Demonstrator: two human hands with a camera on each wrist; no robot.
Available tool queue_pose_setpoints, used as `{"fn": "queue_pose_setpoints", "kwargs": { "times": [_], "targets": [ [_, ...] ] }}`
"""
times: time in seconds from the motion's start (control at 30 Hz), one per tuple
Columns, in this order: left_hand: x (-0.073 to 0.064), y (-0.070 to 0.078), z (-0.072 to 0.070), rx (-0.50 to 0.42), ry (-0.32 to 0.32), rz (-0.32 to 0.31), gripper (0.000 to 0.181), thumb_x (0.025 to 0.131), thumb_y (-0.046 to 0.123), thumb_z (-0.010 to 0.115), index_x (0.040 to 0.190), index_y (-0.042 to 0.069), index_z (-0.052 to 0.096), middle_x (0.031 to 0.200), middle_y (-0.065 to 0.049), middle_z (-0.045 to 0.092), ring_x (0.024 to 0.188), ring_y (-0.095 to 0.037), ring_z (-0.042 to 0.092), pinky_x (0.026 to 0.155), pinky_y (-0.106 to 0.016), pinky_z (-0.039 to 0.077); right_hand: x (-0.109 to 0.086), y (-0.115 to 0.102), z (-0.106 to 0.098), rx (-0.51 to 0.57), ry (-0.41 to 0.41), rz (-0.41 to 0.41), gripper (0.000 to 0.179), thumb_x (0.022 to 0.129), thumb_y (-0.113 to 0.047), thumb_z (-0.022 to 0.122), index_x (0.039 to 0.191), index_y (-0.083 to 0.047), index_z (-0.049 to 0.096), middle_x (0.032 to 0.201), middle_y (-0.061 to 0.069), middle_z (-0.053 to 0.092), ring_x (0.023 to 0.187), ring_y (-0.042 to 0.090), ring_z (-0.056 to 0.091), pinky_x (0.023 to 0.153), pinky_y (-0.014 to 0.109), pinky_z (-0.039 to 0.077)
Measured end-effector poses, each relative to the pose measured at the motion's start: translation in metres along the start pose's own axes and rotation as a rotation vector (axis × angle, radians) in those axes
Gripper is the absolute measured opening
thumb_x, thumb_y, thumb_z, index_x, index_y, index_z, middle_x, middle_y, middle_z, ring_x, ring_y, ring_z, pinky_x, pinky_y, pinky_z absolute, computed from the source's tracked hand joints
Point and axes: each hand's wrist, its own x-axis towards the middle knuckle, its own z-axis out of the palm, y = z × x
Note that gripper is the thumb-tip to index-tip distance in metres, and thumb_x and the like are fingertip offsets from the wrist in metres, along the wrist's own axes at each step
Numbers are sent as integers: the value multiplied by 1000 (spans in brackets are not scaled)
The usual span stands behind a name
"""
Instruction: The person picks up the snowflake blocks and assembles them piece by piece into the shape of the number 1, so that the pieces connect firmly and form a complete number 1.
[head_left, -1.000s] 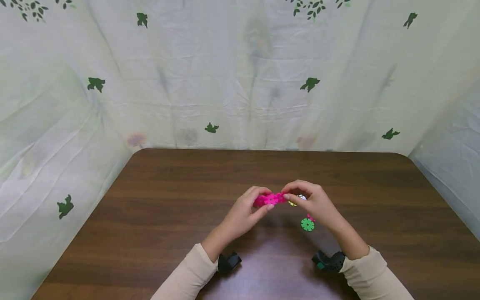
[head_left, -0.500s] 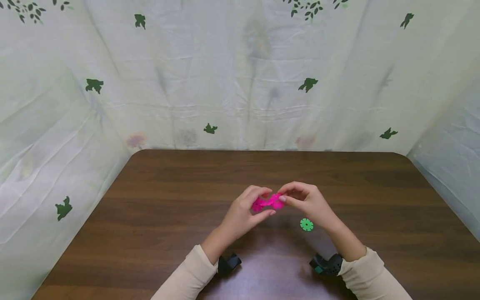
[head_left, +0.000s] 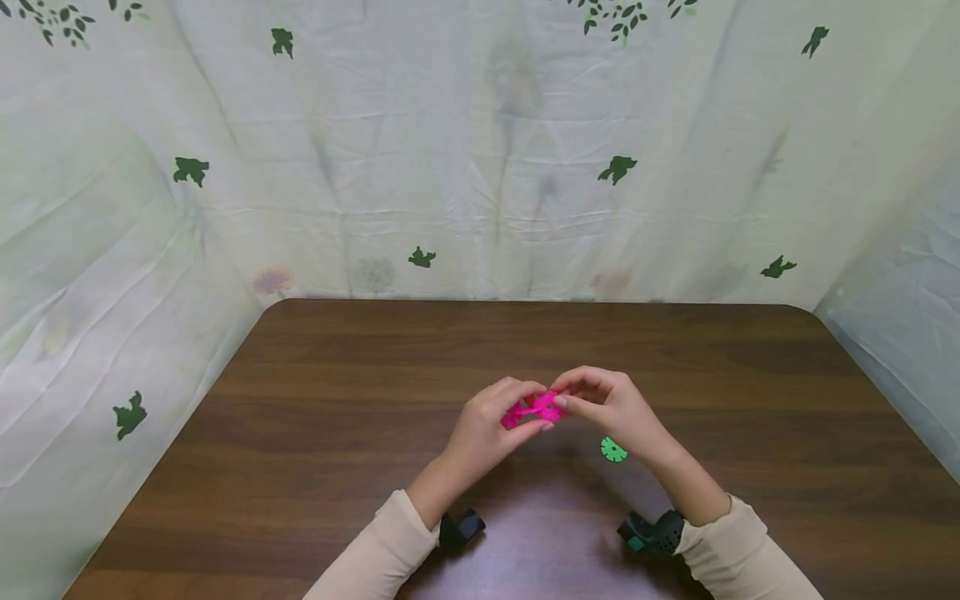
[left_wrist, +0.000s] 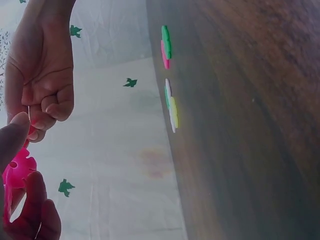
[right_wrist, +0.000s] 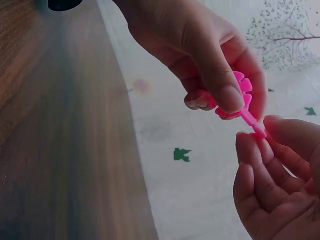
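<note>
Several bright pink notched discs, joined together [head_left: 549, 408], are held between the two hands above the table. My left hand [head_left: 483, 425] grips the cluster from the left, and in the right wrist view its thumb presses on a pink disc [right_wrist: 245, 85]. From the other side, my right hand [head_left: 617, 410] pinches an edge-on pink disc [right_wrist: 256, 126] between thumb and fingertips. The left wrist view shows another part of the pink cluster [left_wrist: 20, 167] beside the left fingers. Fingers hide how the discs join.
On the brown wooden table [head_left: 375, 350], a green notched disc [head_left: 613, 450] lies below the right hand. The left wrist view shows a green disc [left_wrist: 166, 40], a pink disc [left_wrist: 165, 59], a white disc [left_wrist: 170, 102] and a yellow disc [left_wrist: 174, 112]. A printed curtain [head_left: 450, 125] hangs behind.
The right hand has shifted slightly left, nearer the left hand. The pink cluster has turned between the fingers, and the right hand now covers the discs seen beside it earlier, apart from the green one.
</note>
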Motion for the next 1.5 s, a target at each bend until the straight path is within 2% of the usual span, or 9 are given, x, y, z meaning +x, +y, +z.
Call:
{"fn": "queue_pose_setpoints", "kwargs": {
  "times": [0.1, 0.27, 0.47, 0.63, 0.87, 1.0, 1.17, 1.3, 1.5],
  "targets": [
    [0, 1, 0, 9, 1, -18, 36, 68, 16, 79, 98, 7, 62, 85, 1, 60, 74, -7, 53, 64, -13, 42, -2, -13, -1, -89, 16, -16, 16, 82, 3, 61, 97, 5, 60, 89, 16, 62, 76, 26, 60, 64, 31, 51],
    [0, 1, 0, 34, 3, -22, 38, 66, 17, 80, 98, 7, 62, 83, 1, 60, 72, -7, 54, 63, -12, 42, -5, -4, -15, -182, 54, -48, 22, 81, 0, 64, 102, -3, 60, 95, 11, 61, 81, 21, 59, 65, 29, 49],
    [-1, 0, 0, 52, 8, -29, 38, 67, 18, 80, 98, 7, 62, 84, 1, 60, 72, -6, 53, 62, -11, 41, -13, -5, -31, -243, 98, -47, 39, 79, 0, 66, 116, -4, 53, 107, 7, 56, 92, 17, 56, 75, 26, 47],
    [-1, -2, 0, 70, 28, -10, 39, 66, 17, 80, 98, 6, 62, 82, 1, 60, 71, -7, 53, 60, -11, 41, -22, -6, -42, -287, 130, -33, 44, 78, -3, 68, 119, -7, 52, 112, 4, 55, 99, 13, 53, 82, 22, 44],
    [0, -3, -1, 72, 22, -21, 39, 69, 16, 78, 103, 6, 62, 82, 2, 59, 71, -5, 50, 60, -9, 37, -36, 26, -59, -362, 123, 6, 46, 77, -8, 70, 120, -8, 52, 111, 4, 56, 93, 14, 55, 77, 27, 47],
    [-1, -3, -1, 67, 22, -21, 37, 70, 15, 78, 102, 7, 63, 83, 2, 59, 70, -5, 49, 60, -8, 37, -44, 41, -63, -325, 96, 33, 44, 78, -7, 69, 118, -3, 51, 110, 13, 55, 87, 19, 58, 72, 25, 48],
    [-1, -4, -2, 67, 20, -26, 35, 70, 15, 78, 100, 8, 63, 82, 3, 59, 69, -4, 50, 60, -8, 37, -50, 63, -68, -278, 55, 60, 42, 80, -6, 67, 117, 3, 50, 112, 23, 53, 94, 30, 57, 75, 23, 47],
    [-2, -3, -2, 61, 18, -35, 34, 70, 16, 78, 100, 8, 63, 82, 3, 59, 69, -4, 50, 59, -9, 38, -51, 77, -70, -280, 14, 95, 42, 80, -8, 67, 117, 5, 50, 111, 22, 55, 99, 33, 55, 77, 24, 46],
    [-1, -3, -2, 56, 9, -46, 34, 70, 17, 78, 99, 8, 63, 82, 3, 59, 69, -4, 51, 60, -10, 40, -53, 89, -73, -362, -26, 119, 39, 80, -13, 68, 114, 1, 55, 108, 13, 58, 96, 25, 56, 78, 26, 46]
  ]
}}
